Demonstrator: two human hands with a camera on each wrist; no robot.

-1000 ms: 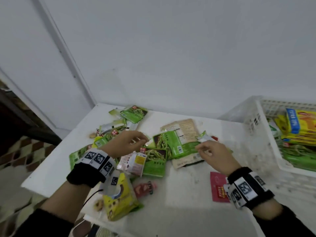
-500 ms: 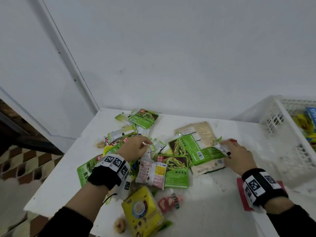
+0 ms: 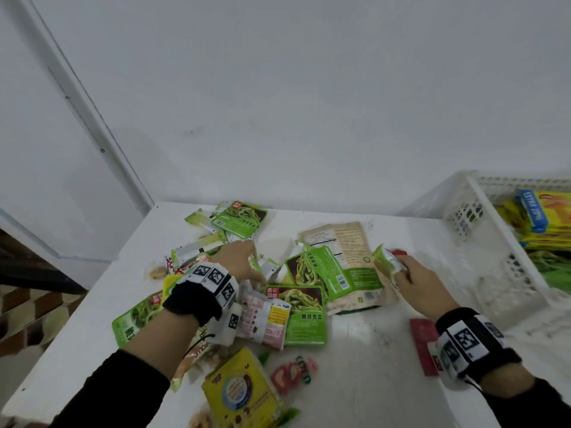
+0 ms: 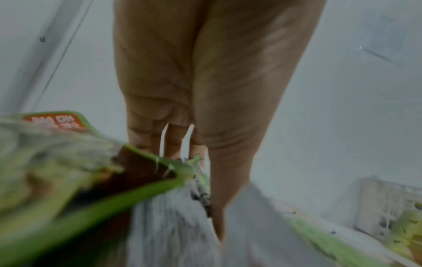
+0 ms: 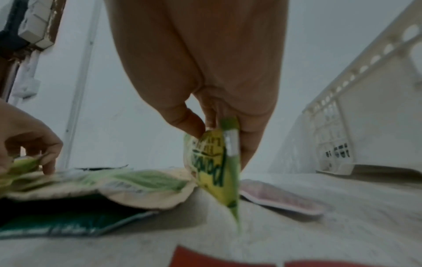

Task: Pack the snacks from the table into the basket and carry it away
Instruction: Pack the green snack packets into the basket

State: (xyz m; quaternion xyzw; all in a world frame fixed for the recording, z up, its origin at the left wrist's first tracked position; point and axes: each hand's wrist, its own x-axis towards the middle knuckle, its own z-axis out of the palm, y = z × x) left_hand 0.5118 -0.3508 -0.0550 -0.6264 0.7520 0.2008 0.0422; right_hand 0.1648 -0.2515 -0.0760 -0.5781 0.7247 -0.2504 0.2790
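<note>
Snack packets lie heaped on the white table (image 3: 370, 350): green vegetable packs (image 3: 304, 316), a beige pouch (image 3: 336, 236), a pink-and-white pack (image 3: 262, 322) and a yellow bag (image 3: 241, 393). My right hand (image 3: 398, 267) (image 5: 219, 137) pinches a small green-and-yellow sachet (image 3: 386, 261) (image 5: 214, 162) just above the table, right of the beige pouch. My left hand (image 3: 258, 264) (image 4: 198, 180) reaches into the middle of the heap. Its fingers and thumb close round a small green-and-silver sachet (image 4: 194, 180). The white basket (image 3: 469, 211) (image 5: 342, 126) stands at the right with yellow and green packs inside.
A flat red packet (image 3: 423, 344) lies under my right wrist. More green packs (image 3: 241, 220) sit near the back edge. A wall runs close behind the table. The table's left edge drops to a tiled floor (image 3: 31, 304).
My right hand has picked the small sachet up from beside the beige pouch and holds it upright. My left hand has stayed in the heap, fingering the small sachets.
</note>
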